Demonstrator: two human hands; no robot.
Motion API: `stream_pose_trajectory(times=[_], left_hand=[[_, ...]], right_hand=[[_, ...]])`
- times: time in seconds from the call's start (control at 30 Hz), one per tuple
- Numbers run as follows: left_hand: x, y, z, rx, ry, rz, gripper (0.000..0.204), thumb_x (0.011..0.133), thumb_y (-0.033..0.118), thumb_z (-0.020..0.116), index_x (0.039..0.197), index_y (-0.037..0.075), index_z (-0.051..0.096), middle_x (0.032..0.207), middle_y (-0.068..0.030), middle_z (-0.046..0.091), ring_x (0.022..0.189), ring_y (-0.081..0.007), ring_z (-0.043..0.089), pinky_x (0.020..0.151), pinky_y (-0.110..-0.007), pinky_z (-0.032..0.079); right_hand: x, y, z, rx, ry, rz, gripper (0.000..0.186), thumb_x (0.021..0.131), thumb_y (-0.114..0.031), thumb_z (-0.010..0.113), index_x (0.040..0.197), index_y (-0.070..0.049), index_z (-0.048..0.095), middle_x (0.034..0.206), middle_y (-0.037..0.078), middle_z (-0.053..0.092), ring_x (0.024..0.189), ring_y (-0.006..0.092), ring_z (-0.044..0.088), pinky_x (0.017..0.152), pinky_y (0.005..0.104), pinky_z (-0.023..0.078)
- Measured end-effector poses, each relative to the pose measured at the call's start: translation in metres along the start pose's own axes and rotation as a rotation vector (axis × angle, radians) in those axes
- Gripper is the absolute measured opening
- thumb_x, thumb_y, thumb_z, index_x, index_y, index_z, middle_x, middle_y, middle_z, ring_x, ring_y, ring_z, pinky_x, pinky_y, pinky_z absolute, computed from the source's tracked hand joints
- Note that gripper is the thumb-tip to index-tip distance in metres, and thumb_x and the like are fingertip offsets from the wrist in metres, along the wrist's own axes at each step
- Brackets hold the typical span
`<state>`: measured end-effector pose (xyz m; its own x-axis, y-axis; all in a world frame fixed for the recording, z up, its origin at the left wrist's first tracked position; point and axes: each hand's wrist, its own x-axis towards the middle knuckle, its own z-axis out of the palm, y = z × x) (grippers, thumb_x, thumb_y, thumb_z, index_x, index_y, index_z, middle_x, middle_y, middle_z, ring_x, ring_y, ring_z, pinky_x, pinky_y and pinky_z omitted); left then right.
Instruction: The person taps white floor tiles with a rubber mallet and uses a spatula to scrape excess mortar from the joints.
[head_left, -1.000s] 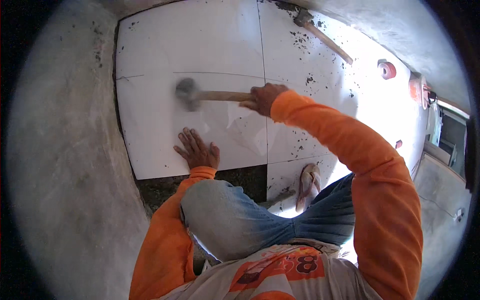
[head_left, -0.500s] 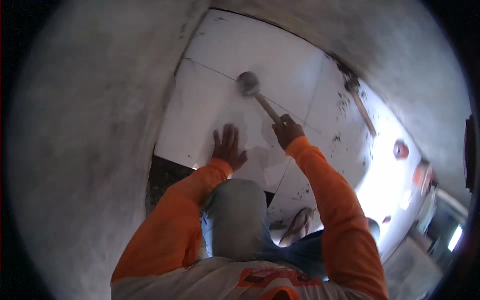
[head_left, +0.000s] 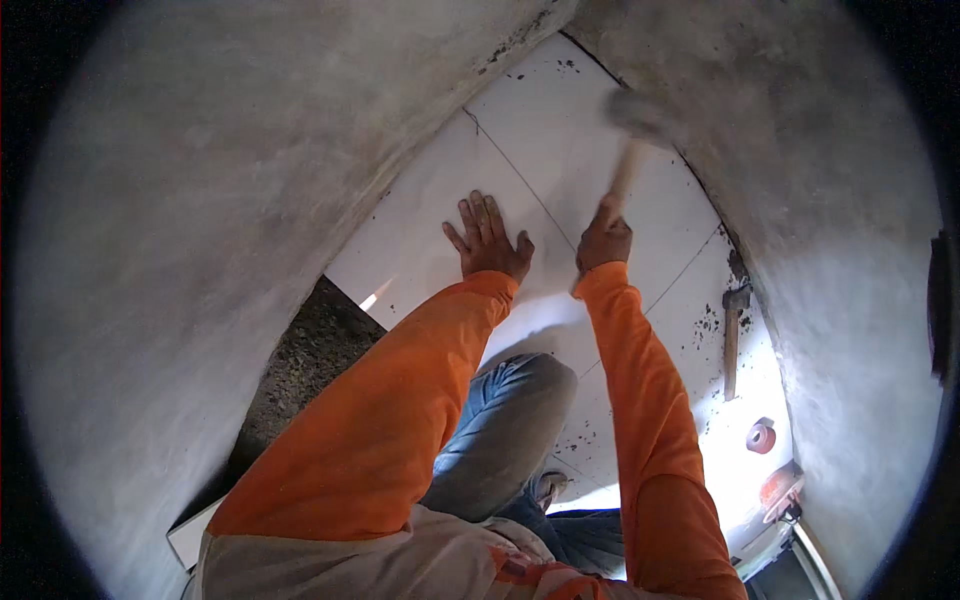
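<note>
My left hand (head_left: 492,240) lies flat on a large white floor tile (head_left: 410,230), palm down with the fingers spread. My right hand (head_left: 605,242) is wrapped round the wooden handle of a mallet (head_left: 628,172). Its dark round head is blurred by motion and appears over the tiles near the far wall, to the right of my left hand. How high the head is above the floor I cannot tell. A thin joint line runs between the tiles under and beside my hands.
Bare grey walls (head_left: 200,220) close in on both sides and meet ahead. Left of my arm lies a strip of dark, rough ground (head_left: 315,350). Along the right wall lie a hammer (head_left: 732,345), a red roll (head_left: 761,437) and an orange-red object (head_left: 780,490). Dark crumbs dot the tiles.
The view has turned. The mallet head has swung from over the tile joint to farther right, nearer the far wall. My left hand remains spread on the tile.
</note>
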<state>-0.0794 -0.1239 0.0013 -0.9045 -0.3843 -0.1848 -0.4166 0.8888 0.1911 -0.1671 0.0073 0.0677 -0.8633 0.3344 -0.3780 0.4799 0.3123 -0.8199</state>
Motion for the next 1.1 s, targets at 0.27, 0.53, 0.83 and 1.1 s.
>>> stream_pose_trajectory(times=[0.27, 0.53, 0.83, 1.1], left_hand=[[0.009, -0.001, -0.010, 0.024, -0.062, 0.021, 0.079, 0.086, 0.047, 0.040, 0.143, -0.002, 0.015, 0.152, -0.0182, 0.003, 0.140, -0.0364, -0.001, 0.106, -0.063, -0.001], [0.043, -0.013, -0.028, 0.184, -0.243, 0.320, 0.081, 0.086, 0.048, 0.039, 0.144, 0.000, 0.011, 0.152, -0.0190, 0.003, 0.141, -0.0338, -0.001, 0.107, -0.061, -0.001], [0.058, -0.026, -0.005, 0.112, 0.095, 0.188, 0.076, 0.086, 0.048, 0.040, 0.144, 0.003, 0.018, 0.152, -0.0134, 0.010, 0.140, -0.0318, 0.007, 0.107, -0.061, 0.002], [0.063, -0.022, -0.014, 0.063, 0.036, 0.167, 0.072, 0.088, 0.044, 0.037, 0.144, 0.003, 0.016, 0.153, -0.0125, 0.009, 0.141, -0.0306, 0.005, 0.108, -0.061, 0.001]], right_hand=[[0.044, -0.036, -0.004, -0.357, -0.188, -0.114, 0.072, 0.092, -0.059, 0.032, 0.078, 0.007, 0.059, 0.074, 0.028, 0.060, 0.073, 0.0457, 0.058, 0.069, 0.0476, 0.045], [0.049, 0.031, 0.021, -0.564, 0.128, -0.433, 0.070, 0.092, -0.059, 0.031, 0.077, 0.004, 0.057, 0.071, 0.028, 0.059, 0.069, 0.0450, 0.058, 0.064, 0.0485, 0.045], [0.021, -0.023, 0.027, -0.334, -0.086, -0.288, 0.057, 0.094, -0.049, 0.037, 0.090, 0.002, 0.062, 0.076, 0.028, 0.060, 0.076, 0.0441, 0.059, 0.068, 0.0478, 0.047], [0.017, -0.056, 0.024, -0.344, -0.179, -0.235, 0.064, 0.091, -0.055, 0.038, 0.083, 0.005, 0.061, 0.080, 0.031, 0.060, 0.087, 0.0457, 0.059, 0.078, 0.0475, 0.046]])
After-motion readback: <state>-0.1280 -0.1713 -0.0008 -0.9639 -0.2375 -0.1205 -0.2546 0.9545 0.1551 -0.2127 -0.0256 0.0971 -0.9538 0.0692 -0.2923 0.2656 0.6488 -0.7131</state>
